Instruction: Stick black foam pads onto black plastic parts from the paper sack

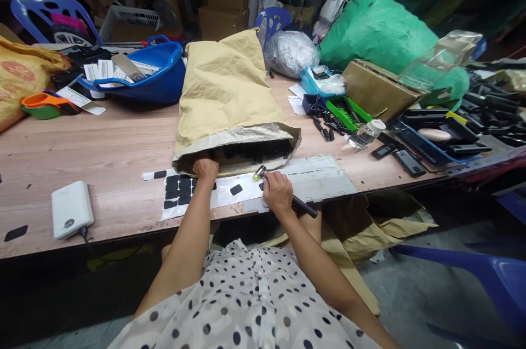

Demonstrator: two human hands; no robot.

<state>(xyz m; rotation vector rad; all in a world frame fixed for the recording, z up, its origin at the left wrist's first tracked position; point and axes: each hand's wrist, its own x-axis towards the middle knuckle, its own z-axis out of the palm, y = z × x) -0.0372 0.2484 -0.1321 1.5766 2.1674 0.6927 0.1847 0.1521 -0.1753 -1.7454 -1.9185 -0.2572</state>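
Observation:
A large tan paper sack (228, 86) lies on the table with its mouth towards me, and dark items show inside. My left hand (206, 167) reaches into the left side of that mouth; its fingers are hidden in there. Closed around a small hammer (304, 205) with a black handle, my right hand (278, 191) rests just in front of the sack. The hammer's head is shiny metal with a yellow-green end. Beneath both hands lies a white sheet of black stickers (178, 190), beside a grey plate (324, 176).
A white power bank (72, 210) with a cable sits at left. Behind it are a blue basin (164, 72) of labels and orange-handled scissors (41, 99). On the right stand a green tray (349, 112), a clear jar (365, 134) and several black devices (409, 162).

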